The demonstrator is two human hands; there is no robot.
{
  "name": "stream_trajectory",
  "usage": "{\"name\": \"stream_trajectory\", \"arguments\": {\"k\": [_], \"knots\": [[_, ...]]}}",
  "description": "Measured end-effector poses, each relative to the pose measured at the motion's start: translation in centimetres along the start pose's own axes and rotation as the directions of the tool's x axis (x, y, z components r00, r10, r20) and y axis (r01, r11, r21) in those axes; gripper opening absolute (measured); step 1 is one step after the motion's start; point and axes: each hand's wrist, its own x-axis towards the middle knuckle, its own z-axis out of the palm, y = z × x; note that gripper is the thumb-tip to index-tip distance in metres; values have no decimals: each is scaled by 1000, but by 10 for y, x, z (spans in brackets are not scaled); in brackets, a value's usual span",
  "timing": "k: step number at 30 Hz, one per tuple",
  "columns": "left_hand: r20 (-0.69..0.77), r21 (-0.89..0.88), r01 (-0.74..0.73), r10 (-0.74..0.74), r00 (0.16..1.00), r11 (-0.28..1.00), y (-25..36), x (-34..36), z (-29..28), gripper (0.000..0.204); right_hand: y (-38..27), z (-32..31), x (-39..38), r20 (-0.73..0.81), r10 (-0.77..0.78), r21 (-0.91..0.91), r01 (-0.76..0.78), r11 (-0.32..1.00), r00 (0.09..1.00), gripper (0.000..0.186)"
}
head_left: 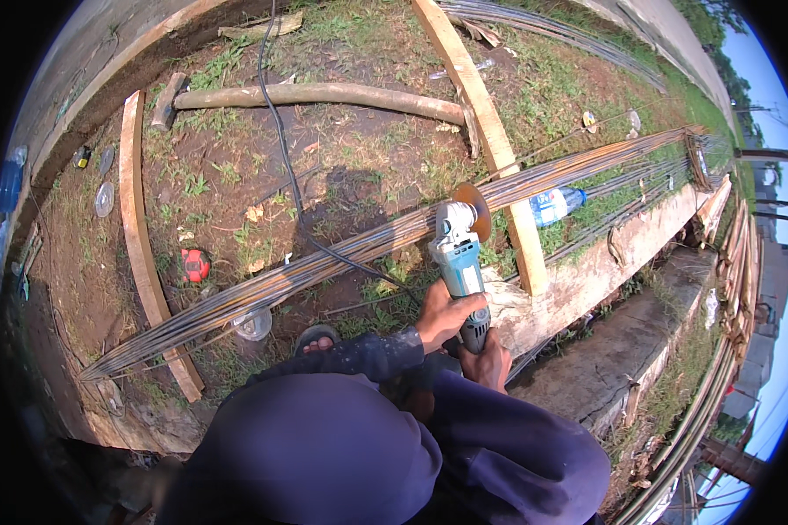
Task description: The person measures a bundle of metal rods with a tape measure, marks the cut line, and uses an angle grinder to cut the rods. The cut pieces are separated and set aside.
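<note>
A teal and grey angle grinder [461, 267] is in both my hands, its head pointing away from me. My left hand [444, 317] wraps round the body from the left, thumb across the top. Behind it, nearer to me, my right hand [488, 360] closes round the rear end of the handle. The thin brown cutting disc [476, 214] stands at the bundle of long steel rods [350, 249]; whether it touches them I cannot tell. The rods lie across two wooden battens, the left batten [140, 236] and the right batten [499, 157].
A long-handled sledgehammer [306, 94] lies beyond the rods. A black cable [287, 157] runs over the ground. A red tape measure [195, 265] and a plastic bottle [558, 206] lie near the rods. A concrete ledge [587, 297] borders a trench at right.
</note>
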Motion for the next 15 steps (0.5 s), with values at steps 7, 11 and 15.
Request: {"name": "stream_trajectory", "arguments": {"k": [7, 11, 15], "knots": [[-35, 119, -8, 12, 999, 993, 0, 9, -4, 22, -5, -3, 6, 5, -44, -51, 44, 998, 999, 44], [-62, 170, 6, 5, 998, 985, 2, 13, -6, 25, -2, 0, 10, -21, -95, -75, 93, 993, 995, 42], [-37, 197, 5, 3, 999, 980, 14, 13, -7, 24, -6, 0, 11, -38, -110, -66, 108, 992, 993, 39]]}}
